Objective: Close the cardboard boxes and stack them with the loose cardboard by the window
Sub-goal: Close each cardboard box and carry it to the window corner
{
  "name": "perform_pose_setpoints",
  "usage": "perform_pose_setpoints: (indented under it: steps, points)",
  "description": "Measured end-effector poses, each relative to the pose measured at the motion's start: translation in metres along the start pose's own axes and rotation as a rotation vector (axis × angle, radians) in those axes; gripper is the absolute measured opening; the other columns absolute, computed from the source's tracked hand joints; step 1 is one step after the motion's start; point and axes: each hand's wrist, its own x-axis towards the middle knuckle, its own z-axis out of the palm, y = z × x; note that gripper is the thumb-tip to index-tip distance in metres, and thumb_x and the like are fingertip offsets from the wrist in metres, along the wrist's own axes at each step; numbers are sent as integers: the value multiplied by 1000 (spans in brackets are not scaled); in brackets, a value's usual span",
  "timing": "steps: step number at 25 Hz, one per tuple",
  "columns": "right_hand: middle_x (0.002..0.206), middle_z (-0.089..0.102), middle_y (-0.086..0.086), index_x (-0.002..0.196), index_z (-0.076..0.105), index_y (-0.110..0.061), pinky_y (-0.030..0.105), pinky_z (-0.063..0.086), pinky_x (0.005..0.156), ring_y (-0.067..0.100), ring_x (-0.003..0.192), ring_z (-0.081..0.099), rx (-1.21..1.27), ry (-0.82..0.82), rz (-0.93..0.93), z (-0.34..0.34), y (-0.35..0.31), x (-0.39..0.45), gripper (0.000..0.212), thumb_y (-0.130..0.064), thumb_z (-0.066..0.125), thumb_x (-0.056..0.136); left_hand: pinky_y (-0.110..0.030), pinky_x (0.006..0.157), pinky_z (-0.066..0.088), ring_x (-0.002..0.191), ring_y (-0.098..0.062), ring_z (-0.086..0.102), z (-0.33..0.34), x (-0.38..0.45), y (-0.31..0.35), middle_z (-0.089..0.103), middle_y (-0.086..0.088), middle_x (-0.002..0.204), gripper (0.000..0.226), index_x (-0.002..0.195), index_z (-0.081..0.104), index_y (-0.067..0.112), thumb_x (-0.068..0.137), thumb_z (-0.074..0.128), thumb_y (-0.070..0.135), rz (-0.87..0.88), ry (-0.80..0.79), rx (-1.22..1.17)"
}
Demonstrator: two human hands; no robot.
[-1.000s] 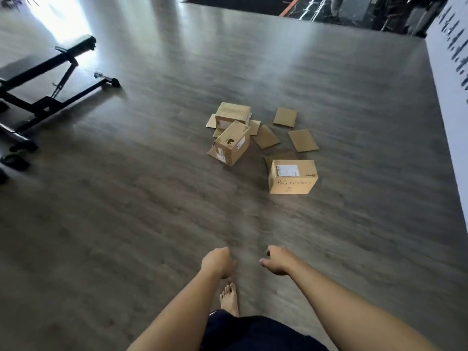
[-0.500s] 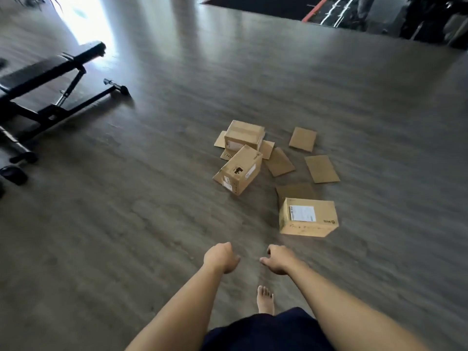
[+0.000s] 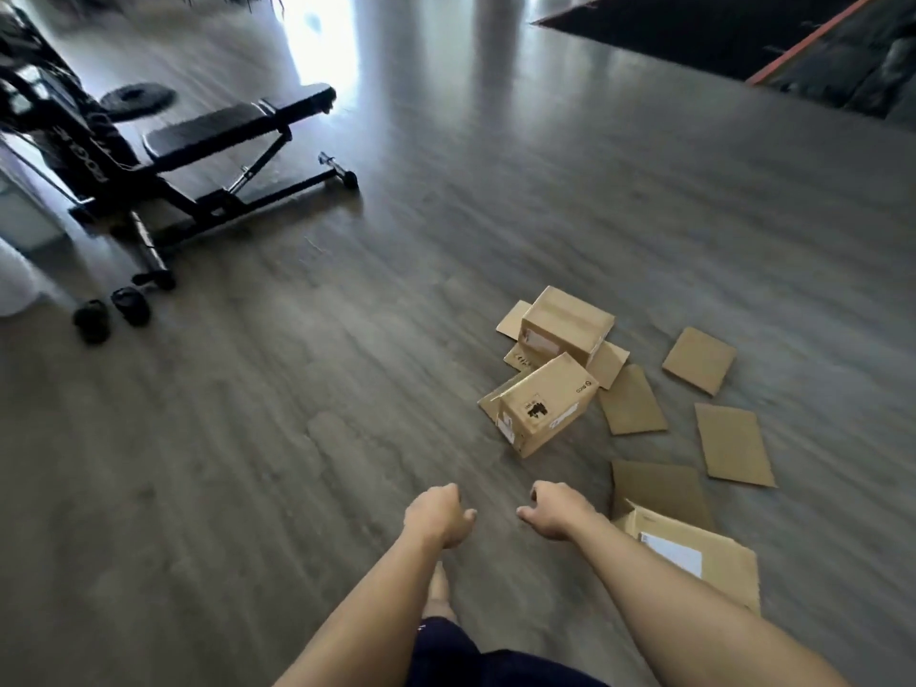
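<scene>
Three brown cardboard boxes lie on the grey wood floor to my right. The far box (image 3: 567,322) has flaps spread flat around it. The middle box (image 3: 545,404) is tipped on an edge. The near box (image 3: 694,552), with a white label, lies right beside my right forearm. Several loose cardboard sheets are scattered around them, such as one sheet (image 3: 699,359) at the far right and another (image 3: 733,443) below it. My left hand (image 3: 438,513) and my right hand (image 3: 557,510) hang out in front, fingers loosely curled, holding nothing and touching no cardboard.
A black weight bench (image 3: 223,126) stands at the left with a weight plate (image 3: 136,99) behind it and a pair of dark shoes (image 3: 111,309) near its foot. Bright window light (image 3: 322,37) falls on the floor at the top. A dark mat (image 3: 694,27) lies far right.
I have walked closer to the boxes and turned left; they have shifted to the right and nearer, and the bench has come further into view. Both hands stay curled and hold nothing.
</scene>
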Motion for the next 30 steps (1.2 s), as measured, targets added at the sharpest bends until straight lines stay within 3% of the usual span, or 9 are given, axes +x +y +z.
perform_pose_setpoints:
  steps: [8,11,15,25,30]
  points:
    - [143,52,10,136,51,-15,38,43,104,30,129,51,44,38,7,-111,-116,126,56,-53,52,95,-35,99,46,124,-27,56,-159,152,-43,60,-8,134,48,130,55,15,97,50,50,29,41,64]
    - [137,57,9,134,53,-17,39,45,103,28,125,54,97,36,0,-145,-149,163,54,-53,53,94,-36,100,46,125,-27,56,-204,198,-49,60,-8,134,50,130,55,15,96,50,51,28,36,85]
    - [129,62,9,127,58,-16,36,49,93,27,117,59,117,11,62,-178,-168,217,49,-51,56,94,-35,98,47,123,-28,57,-243,259,-39,62,-8,132,49,129,56,15,94,51,50,64,-5,97]
    - [134,60,11,127,58,-16,35,47,96,30,123,57,114,31,45,-347,-233,396,49,-52,52,94,-35,98,47,123,-28,56,-408,440,-19,61,-9,133,49,129,56,15,95,50,49,55,34,150]
    - [134,60,11,128,57,-16,35,46,97,30,122,56,186,33,106,-405,-256,456,48,-50,53,95,-35,98,48,122,-28,58,-470,522,8,63,-8,131,47,125,60,15,92,51,48,110,-19,212]
